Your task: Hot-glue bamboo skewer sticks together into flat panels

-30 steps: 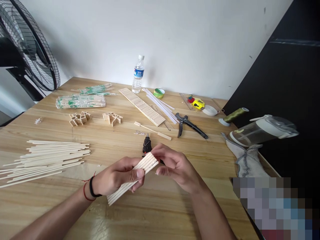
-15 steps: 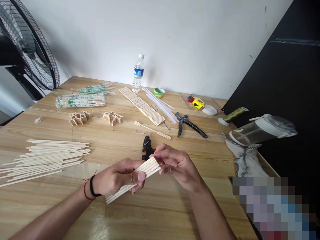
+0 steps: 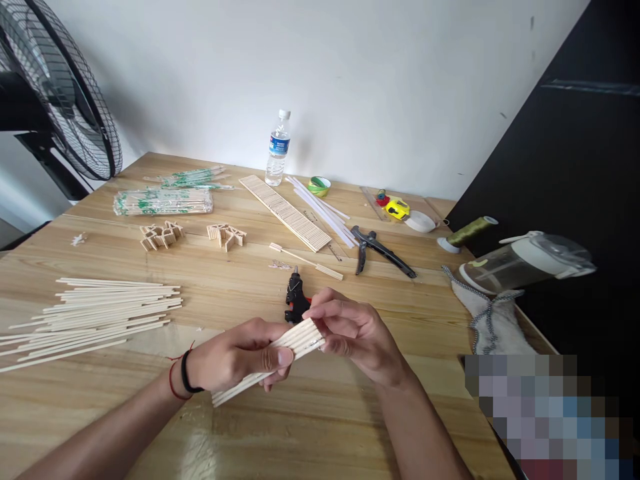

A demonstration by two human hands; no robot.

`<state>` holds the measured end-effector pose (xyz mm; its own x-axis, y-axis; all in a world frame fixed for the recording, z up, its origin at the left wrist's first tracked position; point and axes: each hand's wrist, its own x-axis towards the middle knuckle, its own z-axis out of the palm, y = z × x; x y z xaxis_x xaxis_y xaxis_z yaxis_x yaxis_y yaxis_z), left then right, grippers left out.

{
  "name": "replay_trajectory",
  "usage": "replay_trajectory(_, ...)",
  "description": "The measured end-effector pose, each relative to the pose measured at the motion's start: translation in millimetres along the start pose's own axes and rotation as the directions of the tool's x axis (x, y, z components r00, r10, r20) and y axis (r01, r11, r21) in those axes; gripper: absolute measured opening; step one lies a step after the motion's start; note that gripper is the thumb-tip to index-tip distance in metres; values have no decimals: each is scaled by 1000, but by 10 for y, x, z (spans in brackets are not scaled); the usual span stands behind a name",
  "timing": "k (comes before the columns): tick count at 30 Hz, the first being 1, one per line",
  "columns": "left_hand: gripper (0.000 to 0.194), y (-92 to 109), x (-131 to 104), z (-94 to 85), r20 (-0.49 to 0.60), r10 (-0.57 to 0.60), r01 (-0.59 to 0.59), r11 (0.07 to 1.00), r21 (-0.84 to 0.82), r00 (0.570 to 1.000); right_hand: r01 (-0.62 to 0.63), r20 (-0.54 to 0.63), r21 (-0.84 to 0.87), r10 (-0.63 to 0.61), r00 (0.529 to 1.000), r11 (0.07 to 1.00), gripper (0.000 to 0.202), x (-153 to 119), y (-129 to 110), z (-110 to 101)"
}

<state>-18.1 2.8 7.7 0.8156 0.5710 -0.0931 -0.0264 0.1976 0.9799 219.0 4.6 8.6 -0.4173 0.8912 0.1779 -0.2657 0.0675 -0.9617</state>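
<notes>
- Wooden stick row (image 3: 301, 338): left hand (image 3: 245, 357) clamped on it; right hand (image 3: 357, 333) at its end, grip unclear.
- Slatted strip (image 3: 285, 213) looks complete; loose sticks (image 3: 117, 308) lie unjoined.

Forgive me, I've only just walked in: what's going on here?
A person grips a flat row of wooden sticks in the left hand, thumb on top, with the right hand at its far end. A black glue gun lies just beyond, loose sticks lie to the left, and a longer stick panel sits farther back.
</notes>
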Motion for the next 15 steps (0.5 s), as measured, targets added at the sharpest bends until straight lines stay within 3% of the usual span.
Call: replay_trajectory(15,54,5,9,32,-31,-24,24,1000,-17,999,29,0,-3,-29,1000,1000,28,12,49,26)
